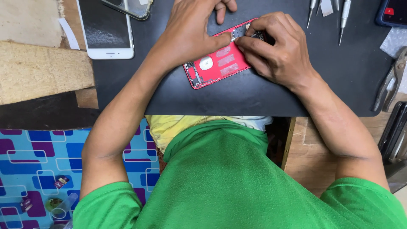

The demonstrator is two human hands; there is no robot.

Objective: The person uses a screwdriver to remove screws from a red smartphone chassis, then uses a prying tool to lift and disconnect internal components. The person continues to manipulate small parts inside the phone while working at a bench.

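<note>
At the far left a worn wooden board (42, 70) lies over the edge of the desk (254, 97), whose top is a dark mat, and below it the floor (38, 157) shows a blue and purple pattern with a few small scraps and a clear cup near the bottom corner. Next comes a white phone (106, 27) lying face up with a blank screen, a strip of white tape (68, 32) just beside it and a clear phone case (131, 6) touching its top corner. In the middle sits the red phone shell (216, 63), opened and lying flat with its inside up: the screen is already off, small parts and a white round pad show inside, and three pale tape strips stick to the red back plate. The left hand (190, 34) presses down on the shell, forefinger stretched to its upper end. The right hand (275, 48) pinches narrowly at the same upper corner, fingertips close together on some small part that is too hidden to name. Judging by this, the teardown is well along, with work at the top end left. Further right lie slim screwdrivers (343, 17), a dark blue phone (392, 12) with a red patch, bubble wrap (394, 40) and grey pliers (392, 80) at the desk's edge.
</note>
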